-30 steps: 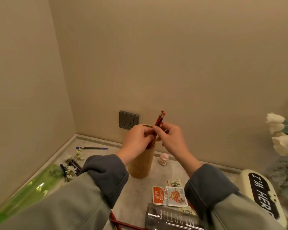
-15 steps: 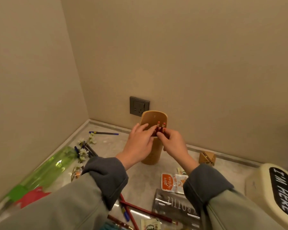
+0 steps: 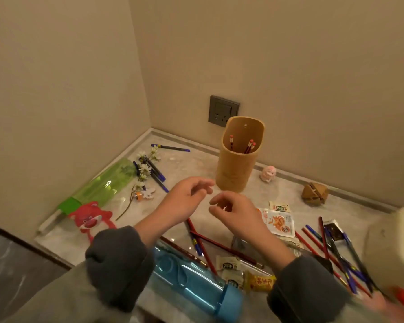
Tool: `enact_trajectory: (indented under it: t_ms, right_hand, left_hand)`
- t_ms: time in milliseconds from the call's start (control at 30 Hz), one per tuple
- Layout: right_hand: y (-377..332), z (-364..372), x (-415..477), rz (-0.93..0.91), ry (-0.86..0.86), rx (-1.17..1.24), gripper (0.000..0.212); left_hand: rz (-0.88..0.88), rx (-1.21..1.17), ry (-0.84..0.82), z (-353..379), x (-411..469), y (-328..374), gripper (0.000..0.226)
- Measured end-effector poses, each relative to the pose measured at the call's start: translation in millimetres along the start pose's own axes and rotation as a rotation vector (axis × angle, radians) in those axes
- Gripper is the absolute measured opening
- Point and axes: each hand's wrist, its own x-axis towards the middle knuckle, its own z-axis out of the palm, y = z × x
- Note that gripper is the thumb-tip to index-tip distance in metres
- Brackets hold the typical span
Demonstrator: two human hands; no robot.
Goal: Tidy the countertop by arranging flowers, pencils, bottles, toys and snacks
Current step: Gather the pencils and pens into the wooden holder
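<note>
Hovering just in front of the bamboo holder (image 3: 237,164), my left hand (image 3: 184,201) and right hand (image 3: 236,213) hold nothing, fingers loosely curled. Three red pencils (image 3: 250,145) stand inside it. Loose pencils (image 3: 222,246) lie scattered on the marble countertop (image 3: 191,164) near a blue bottle (image 3: 189,278) and snack packets (image 3: 278,221).

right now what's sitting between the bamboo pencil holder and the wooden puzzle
A small pink toy figure stands there, apart from both; the head view shows it.
</note>
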Motion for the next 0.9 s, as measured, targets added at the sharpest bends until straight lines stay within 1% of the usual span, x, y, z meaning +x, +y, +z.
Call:
enact_trajectory:
  t_ms: [67,100,200,300,400,467,533,600,667,733,767,833,900]
  right_hand:
    - [3.8,12.6,-5.7,-0.008,-0.134,-0.211,0.013]
    - [6.0,18.5,-8.0,-0.021,-0.17,-0.319,0.016]
    - [13.2,33.4,-12.7,-0.093,-0.192,-0.587,0.018]
    - [16.4,40.1,-14.3,-0.126,-0.196,-0.707,0.013]
    - [19.1,42.2,-14.2,-0.137,-0.174,-0.772,0.013]
    - [21.2,43.6,-13.4,-0.119,-0.177,-0.777,0.014]
    - [20.2,43.9,-11.7,-0.08,-0.167,-0.713,0.017]
    - [14.7,40.7,-8.8,-0.041,-0.122,-0.568,0.021]
    - [5.6,34.0,-5.0,-0.019,-0.042,-0.403,0.019]
    - [-4.9,27.7,-1.8,-0.038,0.061,-0.241,0.014]
    - [-10.7,25.0,-1.1,-0.056,0.116,-0.137,0.01]
    - [-21.9,21.9,-1.5,-0.098,0.2,0.096,0.01]
    - [-31.0,22.2,-2.5,-0.156,0.18,0.258,0.012]
  left_hand:
    - [-0.082,0.011,-0.035,0.5,-14.9,-22.7,0.029]
    - [-0.115,0.038,-0.044,2.8,-20.8,-33.1,0.029]
    - [-0.169,0.157,-0.027,12.6,-32.6,-54.4,0.03]
    - [-0.19,0.23,0.011,22.8,-41.0,-64.4,0.031]
    - [-0.153,0.312,0.084,30.1,-47.4,-68.6,0.031]
    - [-0.131,0.248,0.142,31.2,-48.1,-69.0,0.029]
    - [-0.127,0.138,0.215,30.6,-47.2,-68.8,0.026]
    - [-0.13,0.032,0.276,29.8,-45.9,-68.4,0.024]
    - [-0.13,-0.07,0.303,28.8,-44.7,-66.7,0.02]
    - [-0.136,-0.158,0.298,25.3,-42.7,-63.1,0.019]
    - [-0.155,-0.194,0.287,22.7,-41.2,-60.3,0.023]
    - [-0.22,-0.248,0.25,17.0,-37.6,-53.6,0.043]
    - [-0.285,-0.268,0.202,12.1,-34.2,-45.2,0.061]
